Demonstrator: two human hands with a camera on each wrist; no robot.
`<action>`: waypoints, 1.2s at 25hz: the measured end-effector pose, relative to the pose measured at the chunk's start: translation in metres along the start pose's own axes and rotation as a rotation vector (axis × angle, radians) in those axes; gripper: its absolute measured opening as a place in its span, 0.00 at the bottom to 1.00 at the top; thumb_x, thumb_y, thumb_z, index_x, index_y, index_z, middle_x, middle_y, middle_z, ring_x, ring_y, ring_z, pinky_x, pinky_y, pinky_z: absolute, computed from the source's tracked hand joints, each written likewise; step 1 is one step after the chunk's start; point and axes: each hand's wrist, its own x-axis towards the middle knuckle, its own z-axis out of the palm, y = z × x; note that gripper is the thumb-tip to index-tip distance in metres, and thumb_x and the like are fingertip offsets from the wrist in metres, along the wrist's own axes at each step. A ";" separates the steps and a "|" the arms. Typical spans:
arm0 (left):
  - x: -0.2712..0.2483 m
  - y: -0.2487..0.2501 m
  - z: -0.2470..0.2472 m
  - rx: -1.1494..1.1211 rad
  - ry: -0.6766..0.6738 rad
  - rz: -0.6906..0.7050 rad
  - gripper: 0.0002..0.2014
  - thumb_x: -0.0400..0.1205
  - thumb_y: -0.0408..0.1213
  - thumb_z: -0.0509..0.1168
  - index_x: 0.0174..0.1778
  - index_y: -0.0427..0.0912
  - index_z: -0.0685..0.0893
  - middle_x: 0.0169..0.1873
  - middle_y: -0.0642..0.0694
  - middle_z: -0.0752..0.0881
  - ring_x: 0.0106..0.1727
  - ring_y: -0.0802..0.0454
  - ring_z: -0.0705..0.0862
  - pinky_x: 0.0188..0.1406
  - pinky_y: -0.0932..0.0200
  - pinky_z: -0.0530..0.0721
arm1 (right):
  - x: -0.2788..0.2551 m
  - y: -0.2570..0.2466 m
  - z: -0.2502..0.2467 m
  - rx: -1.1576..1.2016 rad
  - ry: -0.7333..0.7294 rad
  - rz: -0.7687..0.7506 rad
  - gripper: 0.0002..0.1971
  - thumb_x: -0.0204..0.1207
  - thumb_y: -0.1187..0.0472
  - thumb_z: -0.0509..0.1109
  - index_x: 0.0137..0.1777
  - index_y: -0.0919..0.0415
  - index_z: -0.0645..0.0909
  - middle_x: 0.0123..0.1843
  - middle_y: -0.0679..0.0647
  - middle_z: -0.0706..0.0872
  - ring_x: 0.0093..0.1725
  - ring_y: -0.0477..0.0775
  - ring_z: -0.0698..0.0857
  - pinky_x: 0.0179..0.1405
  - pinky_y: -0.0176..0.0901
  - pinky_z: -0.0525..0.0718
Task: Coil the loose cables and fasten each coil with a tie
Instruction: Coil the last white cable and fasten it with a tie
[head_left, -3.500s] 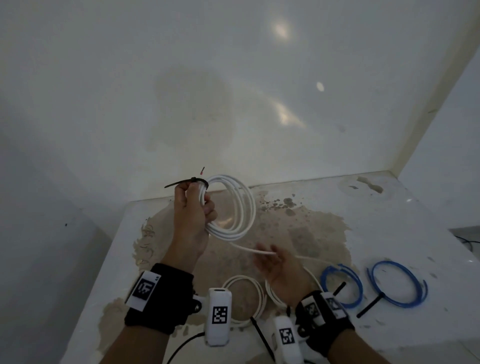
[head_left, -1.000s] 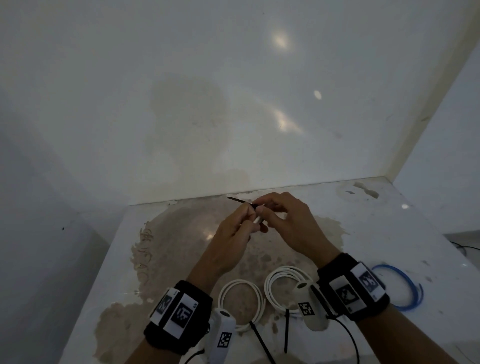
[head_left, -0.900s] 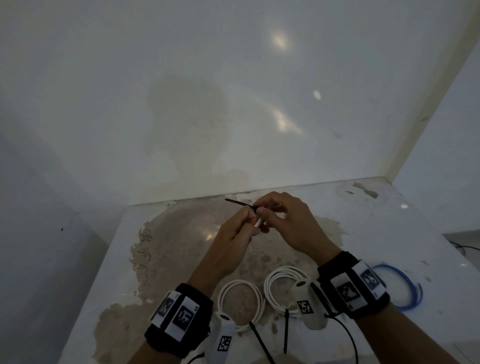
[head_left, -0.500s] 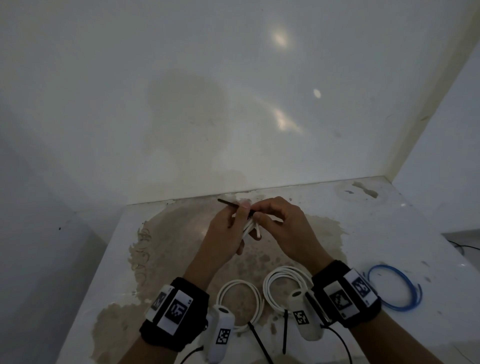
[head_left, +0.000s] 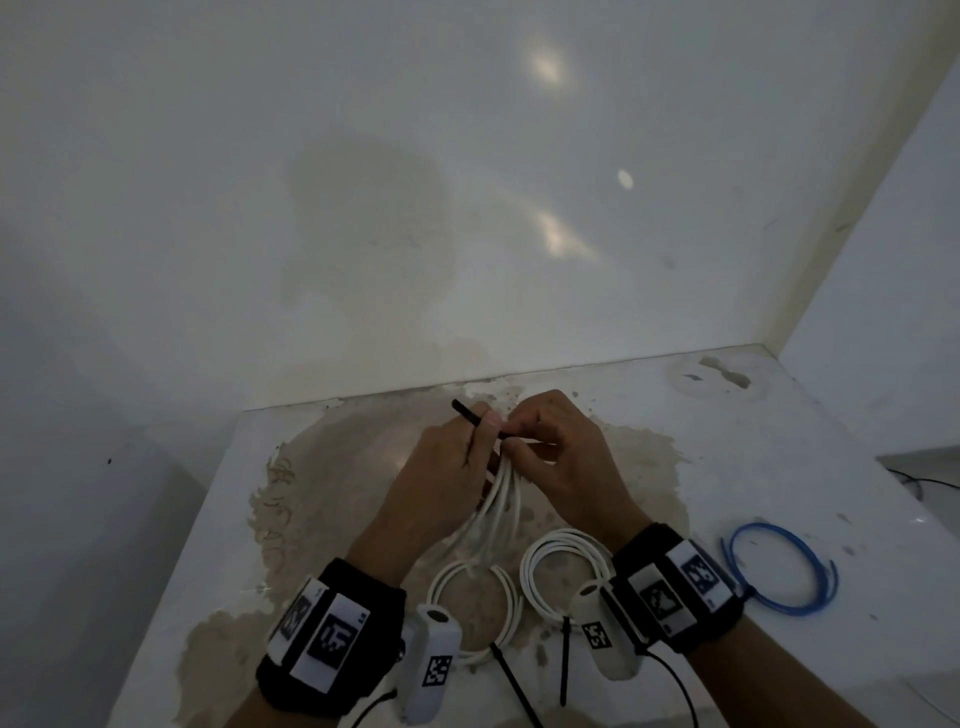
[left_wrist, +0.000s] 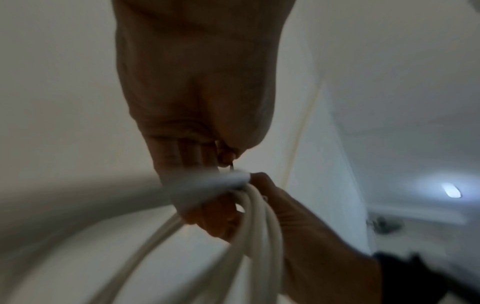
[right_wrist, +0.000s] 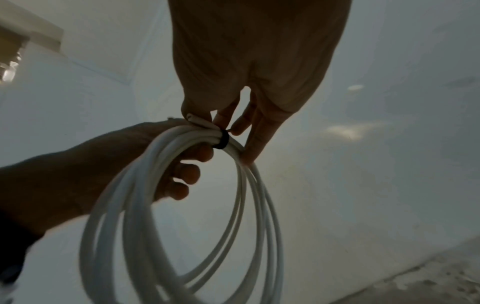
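A white cable coil (head_left: 500, 501) hangs between my two hands above the stained table (head_left: 779, 441). A black tie (right_wrist: 223, 140) is looped round its strands at the top, and the tie's tail (head_left: 466, 412) sticks out up and to the left. My left hand (head_left: 484, 432) grips the coil (right_wrist: 182, 205), its fingers (right_wrist: 187, 171) curled through the loop just below the tie. My right hand (head_left: 517, 439) pinches the tie at the coil's top; its fingers (right_wrist: 235, 119) close in right by the black band. Both hands hide the tie's head.
Two white coils (head_left: 474, 605) (head_left: 563, 564) with black ties lie on the table under my wrists. A blue coil (head_left: 779, 569) lies to the right. A wall stands behind the table, which ends in drops on the left and at the far right.
The right hand, free at first, has joined the left at the top of the coil. Over the last half second the coil has swung down into sight between the hands.
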 end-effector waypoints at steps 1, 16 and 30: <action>0.001 0.000 -0.003 0.187 0.006 0.059 0.13 0.90 0.48 0.51 0.39 0.53 0.72 0.23 0.52 0.79 0.24 0.57 0.80 0.31 0.52 0.80 | -0.003 0.001 0.001 -0.016 0.014 -0.032 0.03 0.77 0.70 0.74 0.48 0.67 0.83 0.52 0.56 0.79 0.51 0.46 0.84 0.48 0.32 0.85; -0.007 -0.003 0.013 -0.273 0.107 0.028 0.17 0.91 0.39 0.49 0.36 0.48 0.73 0.27 0.53 0.74 0.29 0.59 0.75 0.33 0.64 0.75 | -0.008 0.015 0.007 -0.116 0.007 -0.020 0.07 0.79 0.58 0.73 0.56 0.52 0.83 0.59 0.51 0.76 0.57 0.47 0.82 0.50 0.35 0.85; -0.034 -0.052 0.011 -0.844 0.327 -0.531 0.17 0.89 0.47 0.55 0.46 0.40 0.84 0.40 0.43 0.89 0.44 0.48 0.87 0.46 0.50 0.84 | -0.025 0.006 0.049 0.166 -0.296 0.364 0.14 0.80 0.56 0.73 0.43 0.66 0.76 0.31 0.55 0.76 0.29 0.51 0.73 0.31 0.45 0.74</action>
